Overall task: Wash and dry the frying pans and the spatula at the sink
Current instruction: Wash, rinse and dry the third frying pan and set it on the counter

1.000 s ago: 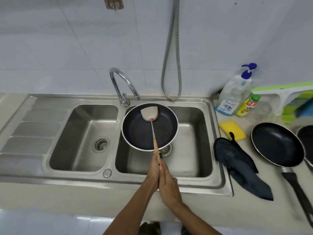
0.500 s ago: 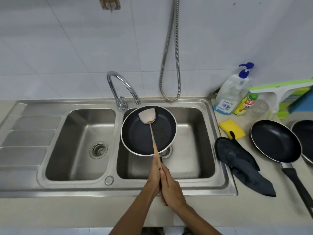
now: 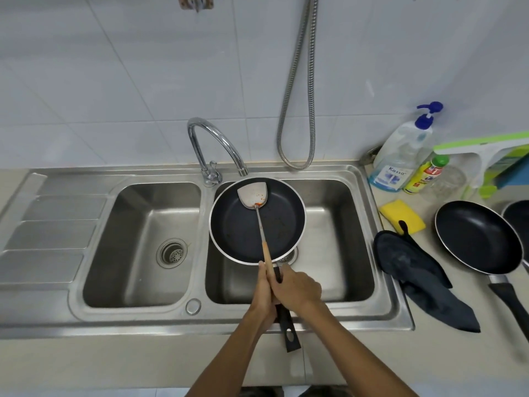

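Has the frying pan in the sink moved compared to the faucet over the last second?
No. The frying pan sits under the faucet spout as before; only the camera shifted.

A third pan [image 3: 519,214] (far right) is cut off by the frame edge.

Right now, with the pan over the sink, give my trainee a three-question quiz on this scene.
1. True or false: water is running from the faucet into the frying pan.
2. Where does the spatula blade lie? A) in the left basin B) inside the held pan C) on the counter
3. Fill in: the yellow sponge sits on the counter to the ____ of the sink.

Key: 1 false, no stream shows. 2 B; the left hand and right hand hold the handles together. 3 right.
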